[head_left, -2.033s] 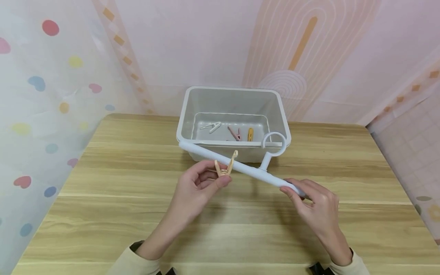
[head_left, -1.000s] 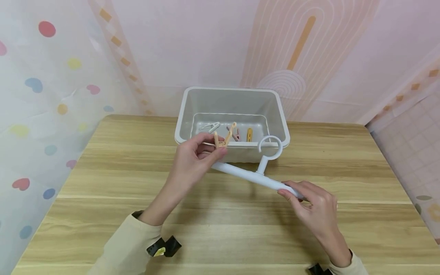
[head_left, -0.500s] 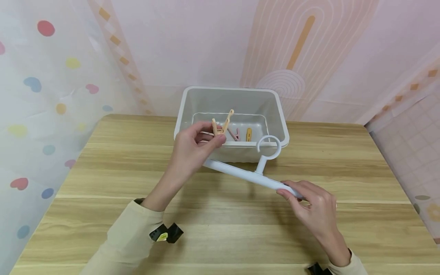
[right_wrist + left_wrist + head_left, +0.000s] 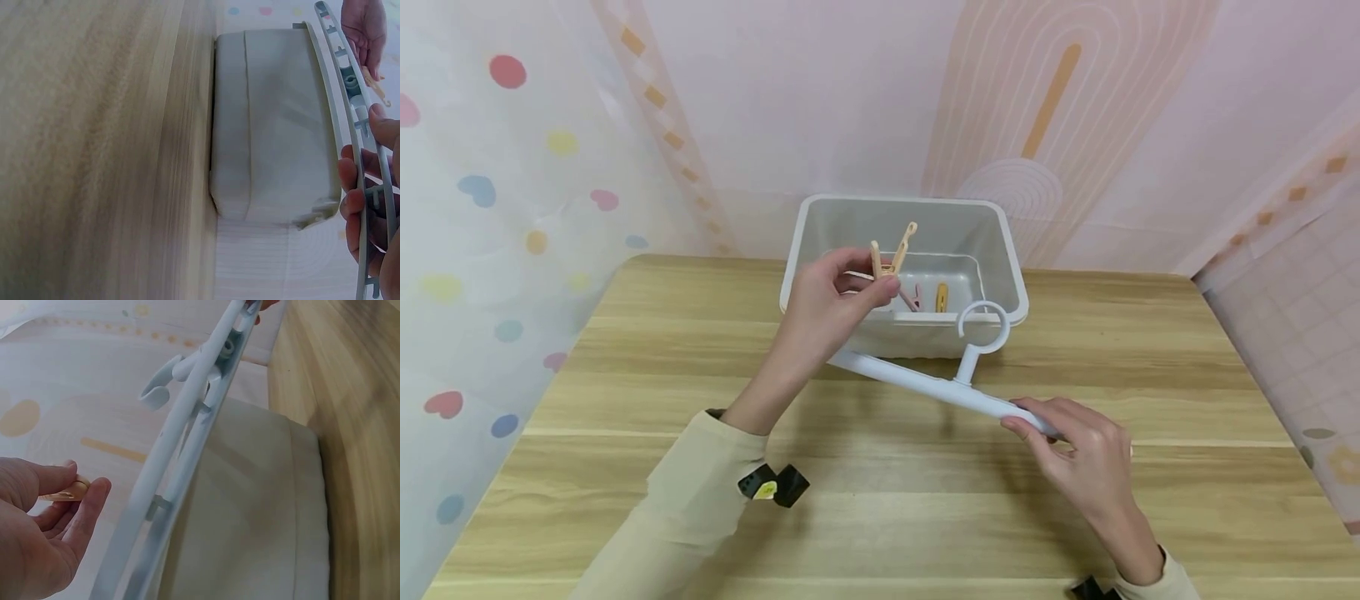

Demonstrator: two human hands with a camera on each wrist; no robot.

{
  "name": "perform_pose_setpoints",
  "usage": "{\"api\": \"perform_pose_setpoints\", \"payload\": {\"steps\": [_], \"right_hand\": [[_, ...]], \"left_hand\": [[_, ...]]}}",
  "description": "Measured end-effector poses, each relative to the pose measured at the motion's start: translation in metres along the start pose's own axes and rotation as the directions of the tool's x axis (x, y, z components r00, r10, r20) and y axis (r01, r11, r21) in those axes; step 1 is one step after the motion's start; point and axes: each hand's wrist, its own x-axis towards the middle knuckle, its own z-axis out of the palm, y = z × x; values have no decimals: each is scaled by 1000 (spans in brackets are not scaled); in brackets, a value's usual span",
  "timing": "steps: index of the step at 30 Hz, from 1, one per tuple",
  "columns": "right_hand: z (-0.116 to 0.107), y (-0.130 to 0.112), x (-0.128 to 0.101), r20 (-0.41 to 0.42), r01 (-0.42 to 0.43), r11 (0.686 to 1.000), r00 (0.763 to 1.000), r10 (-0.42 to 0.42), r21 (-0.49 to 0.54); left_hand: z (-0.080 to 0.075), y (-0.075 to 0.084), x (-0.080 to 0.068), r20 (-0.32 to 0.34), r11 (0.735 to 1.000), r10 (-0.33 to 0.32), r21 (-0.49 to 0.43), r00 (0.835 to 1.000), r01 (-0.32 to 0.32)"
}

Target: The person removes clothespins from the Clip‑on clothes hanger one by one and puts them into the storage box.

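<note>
Between thumb and fingers, my left hand (image 4: 831, 304) pinches a pale orange clothespin (image 4: 901, 250) over the front part of the grey bin (image 4: 925, 337). Its two legs point up and spread apart. My right hand (image 4: 1086, 458) grips the right end of a light blue clothes hanger (image 4: 917, 382), which slants up to the left in front of the bin with its round hook (image 4: 1004, 333) upward. In the head view the left hand and forearm hide the hanger's left end. The left wrist view shows the hanger's ribbed underside (image 4: 159, 506) apart from the left hand.
Inside the bin lie a pink clothespin (image 4: 916, 298) and a yellow clothespin (image 4: 942, 297). The bin stands at the back of the wooden table (image 4: 1150, 358), near a patterned backdrop (image 4: 820, 100). Black wrist devices (image 4: 775, 485) sit by the sleeves.
My left hand has moved up and away from the hanger with the clothespin, over the bin. It now covers the white clothespin seen there earlier. The right hand and hanger have shifted only slightly.
</note>
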Motion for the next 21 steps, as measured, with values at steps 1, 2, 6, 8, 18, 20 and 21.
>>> {"api": "perform_pose_setpoints", "payload": {"steps": [1,2,6,8,18,20,21], "right_hand": [[0,0,0,-1,0,1000,1000,0,1],[0,0,0,-2,-1,1000,1000,1,1],[1,1,-1,-8,1,1000,1000,-1,5],[1,1,-1,-12,2,1000,1000,-2,8],[3,2,1,-15,13,1000,1000,-13,4],[3,2,1,-17,13,1000,1000,-13,6],[3,2,2,-18,14,1000,1000,-14,7]], "left_hand": [[0,1,2,7,1000,-3,2,1000,3],[0,1,3,14,1000,-2,5,1000,1],[1,4,9,21,999,8,33,1000,-9],[1,4,12,22,999,15,44,1000,-16],[-1,6,23,39,998,14,55,999,-16],[-2,5,25,45,999,6,38,999,-8],[-3,5,26,48,1000,4,27,999,-5]]}}
